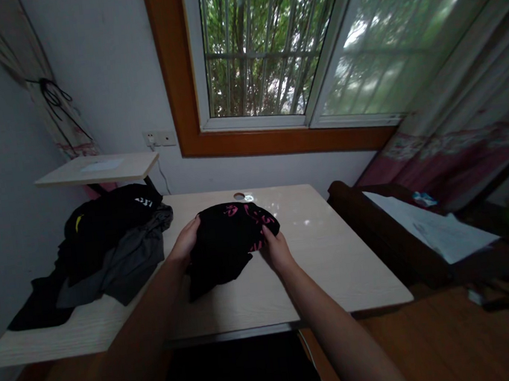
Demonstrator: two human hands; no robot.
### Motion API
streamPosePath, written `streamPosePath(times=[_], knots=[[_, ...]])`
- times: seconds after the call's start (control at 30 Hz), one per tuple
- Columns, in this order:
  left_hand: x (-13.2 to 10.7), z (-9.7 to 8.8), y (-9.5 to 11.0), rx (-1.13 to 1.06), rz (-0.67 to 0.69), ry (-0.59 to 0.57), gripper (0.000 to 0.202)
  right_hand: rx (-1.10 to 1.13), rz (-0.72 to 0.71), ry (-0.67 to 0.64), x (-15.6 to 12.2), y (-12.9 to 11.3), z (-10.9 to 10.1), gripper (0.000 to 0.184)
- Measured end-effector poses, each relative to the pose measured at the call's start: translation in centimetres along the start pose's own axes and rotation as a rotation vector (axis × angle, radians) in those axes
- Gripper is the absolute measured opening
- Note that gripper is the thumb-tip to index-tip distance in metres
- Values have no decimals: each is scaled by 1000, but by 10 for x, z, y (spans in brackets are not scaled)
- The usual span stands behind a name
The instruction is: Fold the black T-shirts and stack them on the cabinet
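Between my two hands is a bunched black garment (223,236) with pink print along its right part; its exact kind does not show. My left hand (187,239) grips its left edge, thumb on top and the other fingers hidden by cloth. On the right side, my right hand (275,246) is closed on the printed edge. The garment is over the middle of the pale wooden desk (335,267), and one dark corner hangs toward the front. To the left lies a heap of black and grey clothes (109,242), with white lettering and a yellow mark on the black cloth.
A small raised shelf (97,167) stands behind the heap. A round cable hole (239,196) sits near the desk's back edge. Right of the desk, a dark brown piece of furniture (358,228) bears a white sheet (431,226). A window (267,50) is beyond.
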State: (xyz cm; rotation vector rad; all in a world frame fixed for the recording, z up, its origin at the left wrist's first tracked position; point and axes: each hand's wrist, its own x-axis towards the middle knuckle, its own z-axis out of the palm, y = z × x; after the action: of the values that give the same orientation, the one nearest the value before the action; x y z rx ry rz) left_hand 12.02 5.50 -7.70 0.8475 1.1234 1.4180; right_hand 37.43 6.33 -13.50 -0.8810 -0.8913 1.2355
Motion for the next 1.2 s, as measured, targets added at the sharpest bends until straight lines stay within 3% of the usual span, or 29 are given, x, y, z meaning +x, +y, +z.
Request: streamPosePath(times=[0.1, 0.2, 0.3, 0.47, 0.6, 0.73, 0.87, 0.97, 1.2], knots=[[7, -19, 13, 35, 16, 7, 47, 214, 20, 113, 7, -8, -8, 44], [10, -32, 30, 68, 79, -10, 47, 187, 43, 211, 16, -18, -24, 49], [18, -40, 38, 31, 153, 84, 50, 106, -37, 172, 28, -26, -44, 59], [38, -57, 30, 60, 306, 310, 46, -12, -101, 92, 42, -26, -61, 67], [34, -71, 17, 423, 523, 444, 33, -118, -133, 76, 37, -19, -53, 52], [11, -78, -4, 863, 773, 351, 25, -299, -217, -10, 26, -19, -43, 36], [0, -81, -24, 1074, 803, 233, 27, -568, -376, -184, 24, -21, -41, 28], [1, -84, -29, 1108, 781, 192, 32, -662, -438, -260, 26, -20, -41, 26], [5, -86, -33, 1001, 721, 203, 43, -724, -409, -318, 31, -11, -41, 26]])
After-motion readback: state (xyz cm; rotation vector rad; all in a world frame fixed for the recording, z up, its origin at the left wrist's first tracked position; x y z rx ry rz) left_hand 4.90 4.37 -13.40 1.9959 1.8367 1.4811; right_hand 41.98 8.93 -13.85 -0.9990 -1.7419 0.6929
